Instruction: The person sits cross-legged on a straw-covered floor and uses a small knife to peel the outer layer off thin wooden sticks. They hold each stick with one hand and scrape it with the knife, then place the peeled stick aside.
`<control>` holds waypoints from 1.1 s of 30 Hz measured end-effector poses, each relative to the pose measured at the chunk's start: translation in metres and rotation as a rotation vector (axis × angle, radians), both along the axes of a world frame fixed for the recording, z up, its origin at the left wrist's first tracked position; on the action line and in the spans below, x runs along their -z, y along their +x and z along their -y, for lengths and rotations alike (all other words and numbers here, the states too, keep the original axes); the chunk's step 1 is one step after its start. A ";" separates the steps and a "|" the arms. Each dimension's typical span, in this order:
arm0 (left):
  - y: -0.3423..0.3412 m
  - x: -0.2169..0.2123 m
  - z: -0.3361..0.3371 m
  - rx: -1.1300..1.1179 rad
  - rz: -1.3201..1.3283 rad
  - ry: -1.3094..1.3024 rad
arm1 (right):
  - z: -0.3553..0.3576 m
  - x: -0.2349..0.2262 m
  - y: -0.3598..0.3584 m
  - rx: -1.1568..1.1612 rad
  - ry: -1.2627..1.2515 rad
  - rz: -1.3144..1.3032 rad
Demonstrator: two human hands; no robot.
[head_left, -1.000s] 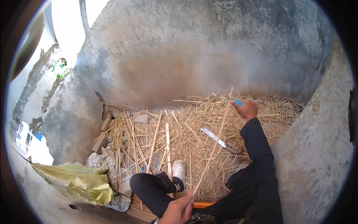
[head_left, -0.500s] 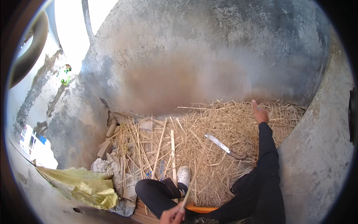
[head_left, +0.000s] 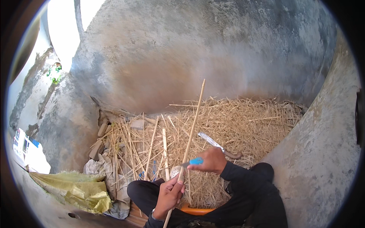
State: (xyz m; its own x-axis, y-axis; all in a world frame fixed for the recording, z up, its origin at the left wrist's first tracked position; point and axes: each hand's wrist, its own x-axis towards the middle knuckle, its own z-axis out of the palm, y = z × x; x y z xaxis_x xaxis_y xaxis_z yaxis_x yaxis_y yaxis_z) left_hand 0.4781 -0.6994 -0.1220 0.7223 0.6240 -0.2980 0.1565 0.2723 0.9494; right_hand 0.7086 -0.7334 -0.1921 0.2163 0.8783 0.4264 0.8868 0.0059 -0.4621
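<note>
A long pale bamboo strip [head_left: 194, 121] slants up across the middle, its lower end passing below my left hand [head_left: 169, 194], which is closed around it. My right hand [head_left: 213, 159] grips a small knife with a blue handle [head_left: 196, 161]. Its short blade lies across the strip just above my left fingers and seems to touch it. Beyond my right hand, a larger knife [head_left: 210, 140] with a curved brown wooden handle rests on bamboo shavings [head_left: 243, 125].
Loose bamboo strips [head_left: 165, 150] lie to the left. A yellow woven sack [head_left: 72, 190] sits at lower left. Concrete walls [head_left: 228, 49] rise ahead and at both sides. My light shoe [head_left: 175, 171] shows behind the strip, and an orange edge [head_left: 197, 210] beneath my legs.
My right hand has come back from the far right shavings and now holds the blue-handled knife against the strip. My left hand has raised the strip and moved up slightly.
</note>
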 end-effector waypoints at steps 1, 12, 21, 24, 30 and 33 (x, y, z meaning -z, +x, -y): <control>-0.001 0.001 0.004 -0.009 -0.006 0.014 | -0.009 0.004 0.006 0.025 0.034 -0.007; -0.001 -0.005 0.021 0.027 -0.088 0.055 | -0.021 -0.002 0.052 0.261 -0.002 -0.112; -0.010 -0.006 0.020 0.002 -0.016 -0.020 | -0.011 0.000 0.010 0.061 0.138 -0.068; -0.011 -0.013 0.025 0.001 -0.039 -0.018 | -0.020 0.001 0.039 0.150 0.112 0.016; -0.011 -0.010 0.040 0.082 -0.054 -0.007 | -0.036 0.023 0.101 0.477 0.026 0.000; -0.013 -0.010 0.044 0.135 -0.055 -0.026 | -0.022 0.009 0.122 0.503 0.053 -0.097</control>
State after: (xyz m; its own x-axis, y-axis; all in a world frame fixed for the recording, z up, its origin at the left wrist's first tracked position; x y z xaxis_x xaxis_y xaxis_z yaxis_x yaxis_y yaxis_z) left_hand 0.4652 -0.7432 -0.1125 0.7815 0.5137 -0.3540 0.2445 0.2699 0.9313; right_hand 0.8303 -0.7115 -0.2011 0.6470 0.6332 0.4248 0.7392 -0.3842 -0.5532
